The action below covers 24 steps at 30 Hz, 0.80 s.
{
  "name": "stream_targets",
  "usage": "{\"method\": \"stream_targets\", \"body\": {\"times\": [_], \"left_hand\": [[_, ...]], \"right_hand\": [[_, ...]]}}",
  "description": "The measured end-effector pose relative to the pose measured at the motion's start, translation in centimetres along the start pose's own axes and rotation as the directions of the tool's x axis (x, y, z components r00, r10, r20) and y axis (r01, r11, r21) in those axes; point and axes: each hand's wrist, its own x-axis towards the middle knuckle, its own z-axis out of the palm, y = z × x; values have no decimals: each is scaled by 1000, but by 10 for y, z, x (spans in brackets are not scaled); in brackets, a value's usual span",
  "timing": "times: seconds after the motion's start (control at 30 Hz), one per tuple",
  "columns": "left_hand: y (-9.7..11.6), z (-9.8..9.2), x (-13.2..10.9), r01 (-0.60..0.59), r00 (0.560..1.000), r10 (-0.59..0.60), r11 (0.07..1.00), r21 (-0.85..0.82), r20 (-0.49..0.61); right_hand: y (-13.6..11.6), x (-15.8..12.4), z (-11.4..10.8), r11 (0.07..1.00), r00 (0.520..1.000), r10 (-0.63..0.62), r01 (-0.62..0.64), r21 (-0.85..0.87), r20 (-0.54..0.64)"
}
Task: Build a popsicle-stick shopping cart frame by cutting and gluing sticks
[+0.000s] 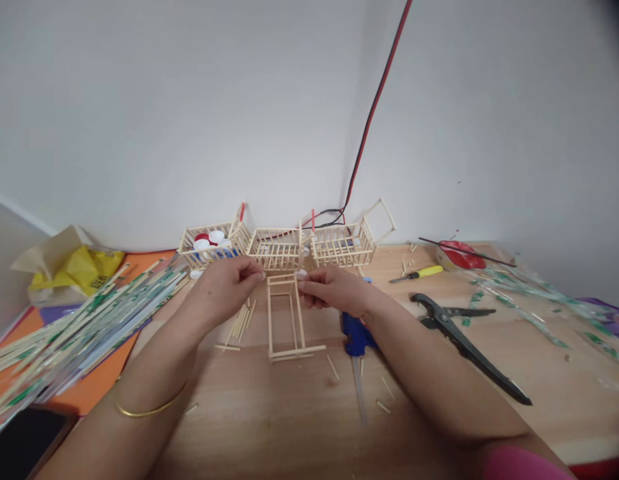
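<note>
Head view, left hand (233, 283), right hand (334, 290), stick frame (270, 319) (between).

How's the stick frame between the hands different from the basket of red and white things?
The frame has wide gaps; the basket has many close bars. The basket holds red and white pieces; nothing colourful shows inside the frame. The basket is near the wall; the frame is farther from it. Both use thin, pale sticks.

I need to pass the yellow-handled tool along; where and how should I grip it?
Probably by its yellow handle, from above: the tool lies flat, its thin metal end points left, and the red dish is close by on the right.
</note>
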Motion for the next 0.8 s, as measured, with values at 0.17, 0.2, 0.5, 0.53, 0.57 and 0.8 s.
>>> {"method": "stream_targets", "body": {"times": [0.17,0.2,0.5,0.53,0.57,0.8], "left_hand": [[-1,5,2,198,979,-160,899,-391,128],[0,6,2,250,967,-194,847,-469,165],[-3,12,4,408,913,-260,608,-681,315],[-3,12,4,410,912,-254,598,-688,323],[-3,12,4,413,911,-247,591,-693,331],[-5,12,2,429,899,-155,510,-746,410]], "right_hand": [[-6,-1,4,930,883,-289,166,-329,-371],[-9,-2,5,885,833,-393,226,-407,-391],[-30,-2,13,643,799,-592,385,-662,-110],[-31,0,14,633,802,-590,385,-672,-97],[-32,2,16,626,805,-587,384,-679,-87],[-35,9,21,613,825,-564,385,-689,-41]]}}
